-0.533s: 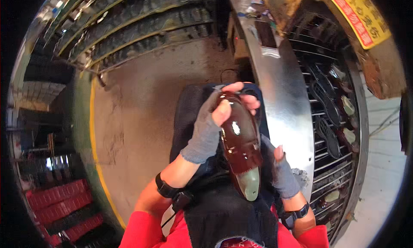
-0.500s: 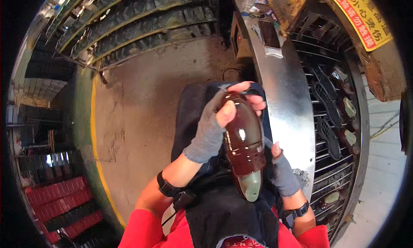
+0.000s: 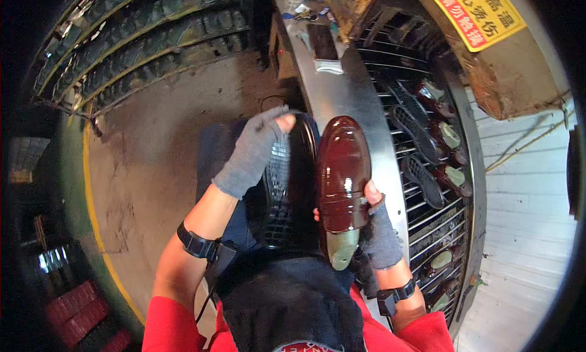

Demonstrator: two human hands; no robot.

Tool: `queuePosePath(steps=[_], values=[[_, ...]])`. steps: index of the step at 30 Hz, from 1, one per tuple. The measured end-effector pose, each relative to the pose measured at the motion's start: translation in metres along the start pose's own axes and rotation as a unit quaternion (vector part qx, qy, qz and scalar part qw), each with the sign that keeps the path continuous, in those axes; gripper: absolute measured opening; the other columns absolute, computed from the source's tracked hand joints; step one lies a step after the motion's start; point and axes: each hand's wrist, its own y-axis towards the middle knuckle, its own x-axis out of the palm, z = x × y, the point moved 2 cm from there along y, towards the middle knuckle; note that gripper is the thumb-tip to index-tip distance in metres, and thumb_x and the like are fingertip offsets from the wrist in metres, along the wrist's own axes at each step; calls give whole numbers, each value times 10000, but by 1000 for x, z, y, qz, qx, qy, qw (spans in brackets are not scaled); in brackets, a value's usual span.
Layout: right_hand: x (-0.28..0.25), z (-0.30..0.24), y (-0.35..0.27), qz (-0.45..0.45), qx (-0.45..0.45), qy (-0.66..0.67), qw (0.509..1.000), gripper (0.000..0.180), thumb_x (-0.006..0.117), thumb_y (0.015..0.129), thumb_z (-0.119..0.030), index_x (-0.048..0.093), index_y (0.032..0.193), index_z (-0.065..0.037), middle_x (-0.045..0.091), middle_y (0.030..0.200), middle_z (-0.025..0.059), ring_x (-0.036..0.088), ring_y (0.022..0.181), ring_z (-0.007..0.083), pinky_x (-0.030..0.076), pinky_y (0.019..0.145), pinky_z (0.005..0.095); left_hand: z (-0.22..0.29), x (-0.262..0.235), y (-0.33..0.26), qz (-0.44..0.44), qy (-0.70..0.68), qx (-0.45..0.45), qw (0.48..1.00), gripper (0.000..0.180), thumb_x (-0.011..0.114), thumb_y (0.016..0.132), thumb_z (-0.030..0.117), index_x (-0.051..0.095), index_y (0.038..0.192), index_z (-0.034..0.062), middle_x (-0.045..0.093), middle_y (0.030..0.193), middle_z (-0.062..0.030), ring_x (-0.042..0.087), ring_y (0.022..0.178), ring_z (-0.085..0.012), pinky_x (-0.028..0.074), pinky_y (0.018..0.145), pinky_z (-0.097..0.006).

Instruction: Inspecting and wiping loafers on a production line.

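By metal counter [image 3: 342, 99], glossy shoe [image 3: 343, 163], worn floor [image 3: 146, 144], shelves [image 3: 151, 55]

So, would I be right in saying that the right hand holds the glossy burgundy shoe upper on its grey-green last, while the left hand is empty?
Not quite: the left hand isn't empty; the head view shows it holding a black gridded shoe outsole. The right hand does hold the glossy burgundy shoe upper on its grey-green last.
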Motion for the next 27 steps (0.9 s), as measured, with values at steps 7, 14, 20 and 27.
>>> queuePosePath(steps=[7, 14, 20, 27], values=[[42, 45, 30, -111, 90, 103, 984, 1114, 516, 872, -886, 471, 1483, 44, 699, 1216, 308, 730, 1036, 475, 606, 959, 573, 53, 0, -36, -113, -195, 83, 971, 632, 403, 1121, 532, 575, 1454, 23, 688, 1336, -139, 641, 1210, -199, 492, 1103, -359], [51, 53, 37, -95, 41, 63, 993, 944, 537, 969, -751, 411, 1562, -27, 637, 1373, 249, 730, 1092, 377, 641, 933, 517, 56, -2, -52, -155, -107, 86, 978, 745, 274, 1128, 595, 448, 1566, 19, 639, 1435, -190, 666, 1199, -237, 536, 1068, -377], [54, 42, 29, -129, 28, 110, 985, 759, 541, 1050, -612, 456, 1541, -39, 642, 1416, 183, 716, 1171, 296, 625, 987, 439, 60, 5, -54, -178, -98, 74, 976, 787, 265, 1115, 636, 432, 1575, 20, 629, 1446, -188, 660, 1206, -228, 533, 1070, -377], [55, 45, 25, -120, 40, 81, 989, 804, 606, 1013, -622, 452, 1551, -45, 632, 1440, 153, 684, 1223, 280, 583, 1043, 437, 74, 12, -80, -174, -85, 87, 977, 898, 681, 957, 631, 430, 1579, 34, 633, 1435, -187, 655, 1215, -218, 518, 1078, -375]])
